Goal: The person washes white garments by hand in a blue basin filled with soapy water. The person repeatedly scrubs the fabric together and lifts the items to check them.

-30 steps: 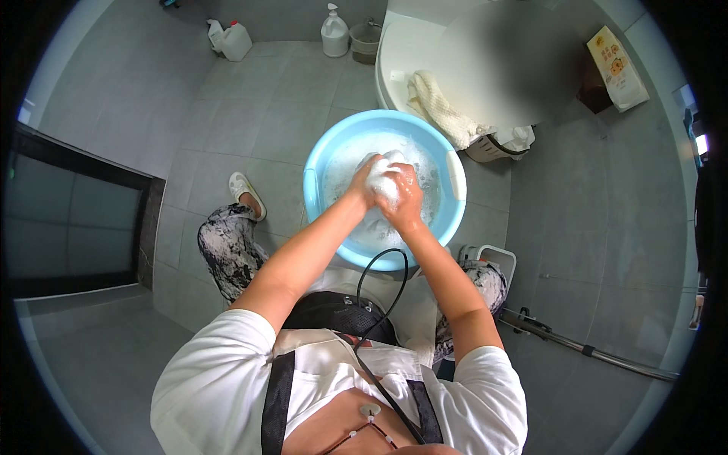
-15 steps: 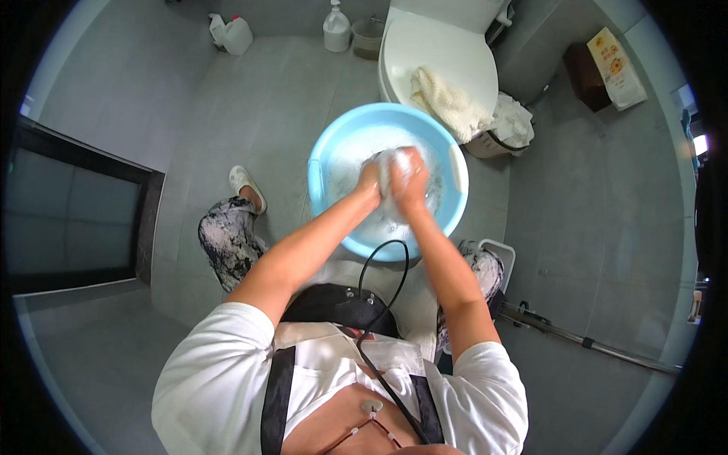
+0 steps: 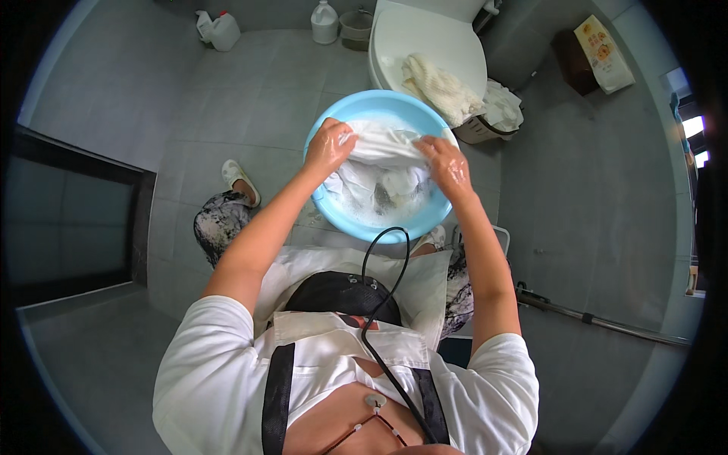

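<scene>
A wet white cloth (image 3: pixel 387 145) is stretched between my two hands over a light blue basin (image 3: pixel 379 233). My left hand (image 3: pixel 331 146) grips its left end near the basin's left rim. At the other end, my right hand (image 3: pixel 446 164) pinches the fabric by the right rim. Below the stretched part, more white fabric hangs or lies in sudsy water (image 3: pixel 364 212); whether it is all one piece I cannot tell. Foam and wetness show on both hands.
Behind the basin stands a white toilet (image 3: pixel 432 42) with a cream knitted cloth (image 3: pixel 440 87) on its lid. A full waste bin (image 3: pixel 479 130) is to its right. Jugs (image 3: pixel 324 23) and a small bucket (image 3: pixel 355 32) line the back. A black cable (image 3: pixel 365 318) loops before me.
My hands were together, squeezing the foamy bundle in the basin's middle. They have moved apart, left and right, and the cloth is spread between them. The view has shifted slightly.
</scene>
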Motion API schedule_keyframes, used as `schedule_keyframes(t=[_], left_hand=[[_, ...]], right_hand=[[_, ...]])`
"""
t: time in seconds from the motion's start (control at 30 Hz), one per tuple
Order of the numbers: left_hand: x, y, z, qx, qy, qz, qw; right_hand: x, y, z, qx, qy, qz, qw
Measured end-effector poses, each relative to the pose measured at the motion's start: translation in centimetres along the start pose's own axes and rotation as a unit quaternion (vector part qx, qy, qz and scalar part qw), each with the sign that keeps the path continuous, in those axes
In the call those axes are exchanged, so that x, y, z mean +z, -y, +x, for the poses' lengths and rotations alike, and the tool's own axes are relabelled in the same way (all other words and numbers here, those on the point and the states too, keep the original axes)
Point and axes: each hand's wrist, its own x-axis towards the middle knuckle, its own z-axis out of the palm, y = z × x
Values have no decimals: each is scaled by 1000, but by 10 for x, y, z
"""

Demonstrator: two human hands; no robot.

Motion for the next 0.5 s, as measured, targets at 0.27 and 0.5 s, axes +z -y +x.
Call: schedule_keyframes(t=[0.27,0.5], left_hand=[[12,-1,-1,138,188,277,932],[53,-5,12,-40,351,345,870]], right_hand=[[53,-3,-21,88,75,69,991],[82,13,0,227,319,-8,920]])
